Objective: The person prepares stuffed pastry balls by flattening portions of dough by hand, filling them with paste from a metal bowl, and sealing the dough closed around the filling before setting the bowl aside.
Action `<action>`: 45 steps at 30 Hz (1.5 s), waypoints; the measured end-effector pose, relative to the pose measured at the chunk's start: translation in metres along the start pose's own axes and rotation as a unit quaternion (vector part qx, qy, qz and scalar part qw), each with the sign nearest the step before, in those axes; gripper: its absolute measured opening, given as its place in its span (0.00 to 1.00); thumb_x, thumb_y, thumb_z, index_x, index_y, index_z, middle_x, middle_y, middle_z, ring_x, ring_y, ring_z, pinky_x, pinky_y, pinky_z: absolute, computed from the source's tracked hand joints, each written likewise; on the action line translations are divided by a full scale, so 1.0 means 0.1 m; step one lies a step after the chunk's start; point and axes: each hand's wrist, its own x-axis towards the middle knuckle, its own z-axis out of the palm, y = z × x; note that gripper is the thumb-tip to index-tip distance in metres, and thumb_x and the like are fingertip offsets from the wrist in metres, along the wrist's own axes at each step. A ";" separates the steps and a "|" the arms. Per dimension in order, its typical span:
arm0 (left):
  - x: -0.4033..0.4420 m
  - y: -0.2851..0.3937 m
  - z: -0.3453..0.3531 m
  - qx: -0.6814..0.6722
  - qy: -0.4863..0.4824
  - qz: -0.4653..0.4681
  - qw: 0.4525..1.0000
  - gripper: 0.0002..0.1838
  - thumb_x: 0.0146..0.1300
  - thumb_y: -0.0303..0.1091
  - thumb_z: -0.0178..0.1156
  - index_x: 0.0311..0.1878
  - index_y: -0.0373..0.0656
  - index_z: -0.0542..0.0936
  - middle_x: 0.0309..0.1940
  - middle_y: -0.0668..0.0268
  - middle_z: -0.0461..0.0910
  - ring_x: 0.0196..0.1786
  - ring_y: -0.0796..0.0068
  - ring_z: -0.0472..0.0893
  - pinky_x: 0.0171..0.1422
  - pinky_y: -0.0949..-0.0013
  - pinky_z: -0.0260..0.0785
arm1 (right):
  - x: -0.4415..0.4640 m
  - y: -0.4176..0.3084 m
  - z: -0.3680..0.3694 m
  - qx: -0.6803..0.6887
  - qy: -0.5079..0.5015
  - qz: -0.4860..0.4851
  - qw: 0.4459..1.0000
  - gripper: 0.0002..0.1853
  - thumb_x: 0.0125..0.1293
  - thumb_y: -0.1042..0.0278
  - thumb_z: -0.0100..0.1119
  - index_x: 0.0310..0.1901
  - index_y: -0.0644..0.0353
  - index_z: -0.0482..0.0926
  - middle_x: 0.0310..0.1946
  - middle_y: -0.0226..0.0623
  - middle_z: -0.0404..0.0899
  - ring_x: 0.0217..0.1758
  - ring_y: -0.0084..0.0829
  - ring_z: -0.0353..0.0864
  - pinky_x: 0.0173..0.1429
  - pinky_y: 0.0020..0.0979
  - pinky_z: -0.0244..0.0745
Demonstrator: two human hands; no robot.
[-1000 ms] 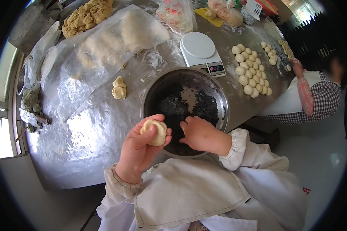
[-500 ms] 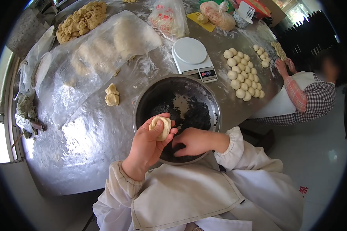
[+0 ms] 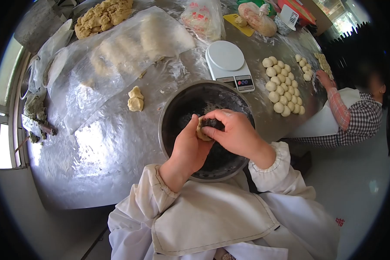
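Note:
Above a large steel bowl (image 3: 162, 134), my two hands meet at a flattened piece of pale dough (image 3: 200, 132). My left hand (image 3: 186, 149) is closed around the dough, thumb up along its edge. My right hand (image 3: 240, 134) pinches a lump of dark, crumbly filling (image 3: 214, 124) and presses it against the dough. More of the dark filling lies in the bowl, partly hidden under my hands. Two small dough pieces (image 3: 135, 99) sit on the steel table left of the bowl.
A white kitchen scale (image 3: 227, 60) stands right behind the bowl. Rows of dough balls (image 3: 284, 86) lie to its right. Plastic sheeting (image 3: 117, 60) covers dough at the left, with a big dough mass (image 3: 104, 19) behind. A co-worker (image 3: 355, 108) stands at the table's right side.
My right hand has come up out of the bowl with a lump of dark filling and brought it to the dough. My left hand has shifted right. The view has turned slightly.

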 end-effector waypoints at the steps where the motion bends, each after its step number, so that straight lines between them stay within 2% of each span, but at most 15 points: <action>1: 0.00 0.00 0.00 0.013 0.020 0.004 1.000 0.22 0.81 0.45 0.38 0.61 0.38 0.71 0.60 0.58 0.74 0.63 0.65 0.73 0.72 0.57 0.62 | 0.00 0.00 0.06 -0.044 0.021 -0.040 0.998 0.16 0.63 0.70 0.68 0.51 0.63 0.81 0.45 0.44 0.84 0.41 0.35 0.85 0.44 0.32 0.78; 3: 0.01 -0.01 -0.02 0.039 0.060 0.010 0.997 0.22 0.81 0.44 0.37 0.61 0.38 0.71 0.60 0.59 0.74 0.63 0.65 0.73 0.71 0.57 0.63 | -0.01 -0.11 0.04 -0.025 0.010 -0.022 0.999 0.18 0.62 0.71 0.67 0.54 0.64 0.80 0.49 0.46 0.83 0.44 0.38 0.85 0.45 0.34 0.79; 7: -0.03 0.03 0.01 0.031 0.028 0.023 0.999 0.21 0.81 0.43 0.37 0.61 0.38 0.71 0.59 0.59 0.74 0.63 0.66 0.73 0.71 0.58 0.63 | -0.06 -0.07 0.00 -0.006 0.023 -0.005 1.000 0.22 0.61 0.75 0.67 0.57 0.65 0.78 0.52 0.47 0.82 0.45 0.42 0.86 0.46 0.35 0.80; 11: -0.01 0.00 0.05 0.045 0.032 0.033 0.998 0.18 0.81 0.39 0.40 0.61 0.39 0.71 0.58 0.60 0.75 0.62 0.66 0.73 0.71 0.58 0.64 | -0.04 -0.13 -0.02 -0.053 0.016 -0.001 0.998 0.19 0.60 0.78 0.66 0.54 0.62 0.81 0.46 0.45 0.84 0.46 0.40 0.87 0.47 0.33 0.81; 14: -0.01 -0.03 0.01 0.074 0.036 0.038 0.996 0.15 0.80 0.35 0.42 0.61 0.39 0.71 0.57 0.60 0.75 0.62 0.66 0.74 0.70 0.58 0.65 | -0.03 -0.08 0.09 -0.021 0.042 -0.010 0.999 0.15 0.60 0.77 0.63 0.51 0.60 0.82 0.43 0.48 0.83 0.44 0.47 0.84 0.47 0.38 0.79; 17: -0.02 -0.01 0.00 0.072 0.038 0.051 0.995 0.14 0.79 0.34 0.44 0.59 0.39 0.72 0.56 0.60 0.76 0.60 0.67 0.75 0.69 0.59 0.67 | -0.03 -0.09 0.08 0.038 0.046 -0.011 0.998 0.16 0.59 0.78 0.64 0.50 0.63 0.82 0.40 0.47 0.84 0.42 0.46 0.84 0.46 0.38 0.79; 20: -0.05 0.03 0.02 0.040 0.062 0.060 0.995 0.14 0.78 0.36 0.46 0.57 0.40 0.74 0.53 0.60 0.77 0.59 0.67 0.76 0.66 0.60 0.70 | -0.04 -0.03 0.03 0.064 0.072 0.022 0.995 0.17 0.58 0.77 0.66 0.50 0.63 0.81 0.42 0.45 0.84 0.44 0.46 0.84 0.49 0.39 0.79; 23: -0.04 0.10 -0.04 -0.004 0.056 0.056 0.997 0.13 0.77 0.38 0.49 0.54 0.41 0.76 0.50 0.62 0.78 0.57 0.68 0.77 0.63 0.61 0.72 | -0.07 0.07 -0.04 -0.159 0.132 -0.004 0.978 0.17 0.57 0.76 0.68 0.50 0.63 0.81 0.46 0.44 0.83 0.50 0.47 0.81 0.56 0.39 0.76; 24: -0.03 0.11 -0.07 -0.020 0.048 0.053 0.997 0.13 0.77 0.39 0.49 0.54 0.41 0.76 0.49 0.62 0.78 0.56 0.68 0.77 0.62 0.61 0.73 | -0.08 0.10 -0.05 -0.179 0.138 -0.052 0.973 0.19 0.56 0.74 0.70 0.50 0.61 0.81 0.47 0.43 0.82 0.55 0.47 0.77 0.60 0.40 0.72; 27: -0.01 0.10 -0.10 -0.032 0.021 0.044 0.998 0.12 0.77 0.39 0.50 0.53 0.43 0.76 0.48 0.63 0.78 0.54 0.69 0.77 0.60 0.63 0.72 | -0.14 -0.07 0.03 -0.137 0.127 -0.086 0.979 0.20 0.53 0.72 0.72 0.49 0.62 0.81 0.46 0.43 0.81 0.54 0.46 0.77 0.59 0.41 0.71; 28: -0.01 0.08 -0.09 -0.025 0.021 0.041 0.999 0.12 0.77 0.39 0.50 0.54 0.43 0.76 0.48 0.64 0.78 0.53 0.69 0.77 0.60 0.63 0.72 | -0.14 -0.11 0.09 -0.105 0.131 -0.091 0.982 0.19 0.52 0.70 0.73 0.47 0.61 0.81 0.40 0.40 0.82 0.49 0.44 0.77 0.55 0.41 0.71; 32: -0.09 0.02 0.03 0.035 0.056 0.056 0.996 0.13 0.77 0.37 0.51 0.58 0.44 0.73 0.49 0.64 0.78 0.52 0.71 0.77 0.58 0.65 0.72 | -0.15 -0.08 0.23 -0.082 0.128 -0.067 0.986 0.14 0.53 0.71 0.72 0.42 0.59 0.83 0.29 0.35 0.82 0.42 0.42 0.78 0.50 0.40 0.72; 38: -0.09 -0.02 -0.01 0.050 0.062 0.072 0.994 0.14 0.77 0.34 0.50 0.61 0.43 0.71 0.51 0.63 0.77 0.54 0.68 0.77 0.62 0.63 0.71 | -0.15 -0.04 0.23 -0.069 0.146 -0.086 0.983 0.08 0.55 0.73 0.70 0.38 0.57 0.84 0.30 0.38 0.82 0.39 0.43 0.79 0.44 0.40 0.74; 41: -0.11 0.02 0.01 0.038 0.068 0.067 0.995 0.14 0.77 0.33 0.49 0.61 0.42 0.72 0.52 0.62 0.76 0.55 0.65 0.78 0.64 0.63 0.72 | -0.13 0.06 0.11 -0.103 0.170 -0.044 0.979 0.08 0.56 0.74 0.69 0.38 0.58 0.84 0.30 0.38 0.82 0.39 0.44 0.80 0.43 0.41 0.75; 45: -0.17 0.12 0.07 0.009 0.069 0.050 0.996 0.14 0.77 0.33 0.48 0.60 0.40 0.72 0.52 0.60 0.76 0.57 0.61 0.78 0.65 0.62 0.73 | -0.15 0.19 0.04 -0.219 0.197 -0.053 0.954 0.13 0.58 0.74 0.67 0.46 0.60 0.84 0.40 0.44 0.84 0.49 0.47 0.81 0.54 0.42 0.76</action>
